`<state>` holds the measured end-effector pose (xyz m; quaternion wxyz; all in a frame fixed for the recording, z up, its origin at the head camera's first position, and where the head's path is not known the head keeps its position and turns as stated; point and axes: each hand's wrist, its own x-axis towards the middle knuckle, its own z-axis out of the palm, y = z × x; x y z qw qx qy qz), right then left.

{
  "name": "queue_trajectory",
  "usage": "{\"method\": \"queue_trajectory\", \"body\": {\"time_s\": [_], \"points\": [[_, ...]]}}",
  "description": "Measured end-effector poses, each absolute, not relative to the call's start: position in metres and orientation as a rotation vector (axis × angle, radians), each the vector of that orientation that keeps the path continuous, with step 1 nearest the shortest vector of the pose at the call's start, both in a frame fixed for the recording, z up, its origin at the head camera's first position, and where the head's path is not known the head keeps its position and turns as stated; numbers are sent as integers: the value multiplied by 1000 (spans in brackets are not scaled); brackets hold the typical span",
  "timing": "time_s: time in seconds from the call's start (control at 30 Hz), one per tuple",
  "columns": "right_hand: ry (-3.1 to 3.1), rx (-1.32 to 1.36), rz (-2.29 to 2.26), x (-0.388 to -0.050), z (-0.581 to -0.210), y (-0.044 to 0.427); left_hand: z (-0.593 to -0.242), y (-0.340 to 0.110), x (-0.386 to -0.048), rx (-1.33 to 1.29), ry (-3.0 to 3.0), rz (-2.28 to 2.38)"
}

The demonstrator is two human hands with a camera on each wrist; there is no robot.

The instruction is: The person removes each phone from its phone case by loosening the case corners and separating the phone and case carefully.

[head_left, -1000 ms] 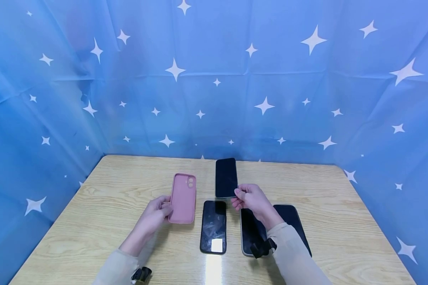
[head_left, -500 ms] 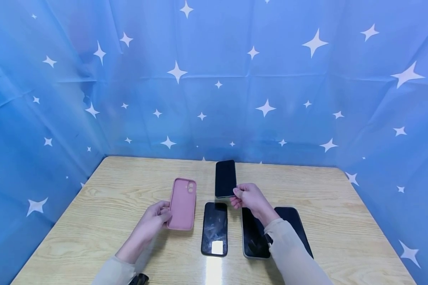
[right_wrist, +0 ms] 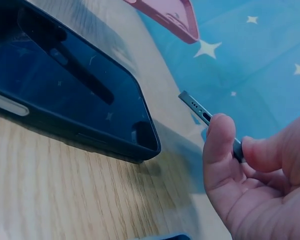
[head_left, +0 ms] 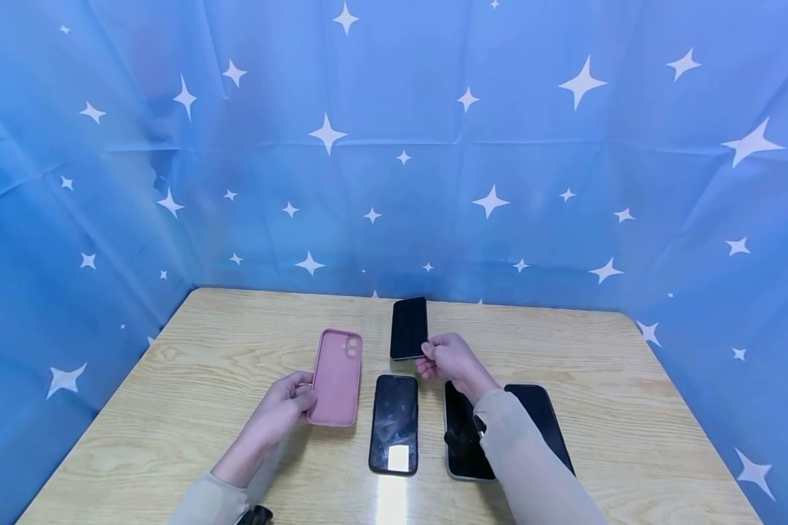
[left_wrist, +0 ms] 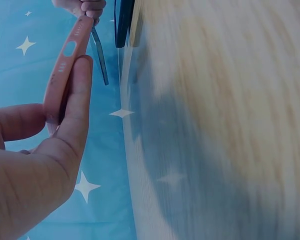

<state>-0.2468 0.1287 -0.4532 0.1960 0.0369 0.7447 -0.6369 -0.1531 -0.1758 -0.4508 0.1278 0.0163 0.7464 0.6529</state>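
Observation:
In the head view my left hand (head_left: pixel 278 408) grips a pink phone case (head_left: pixel 336 375) by its left edge. The case's hollow inside, with the camera cutout at upper right, faces me. Its side with the button slots (left_wrist: pixel 67 70) shows in the left wrist view, held between thumb and fingers above the table. My right hand (head_left: pixel 455 361) pinches a thin black phone (head_left: pixel 410 328) at its lower right corner. The phone's port edge (right_wrist: pixel 192 102) shows in the right wrist view. Case and phone are apart, the case to the left.
Another dark phone (head_left: pixel 394 419) lies screen up between the hands, reflecting a bright light. Two more phones, one silver-edged (head_left: pixel 462 445) and one black (head_left: pixel 543 412), lie partly hidden under my right forearm. A blue star-patterned curtain (head_left: pixel 394 182) hangs behind the wooden table (head_left: pixel 223 350).
My right hand has moved slightly left with the thin phone, whose screen now looks narrower and shorter. The pink case has come a little closer to me, then stayed nearly still.

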Motion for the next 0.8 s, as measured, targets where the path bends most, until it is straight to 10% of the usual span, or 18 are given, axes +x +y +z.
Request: {"method": "queue_trajectory", "body": {"time_s": [0.8], "points": [[2048,243,-1753,-271,-467,104,-451,-177,-153,34,2198,1886]]}}
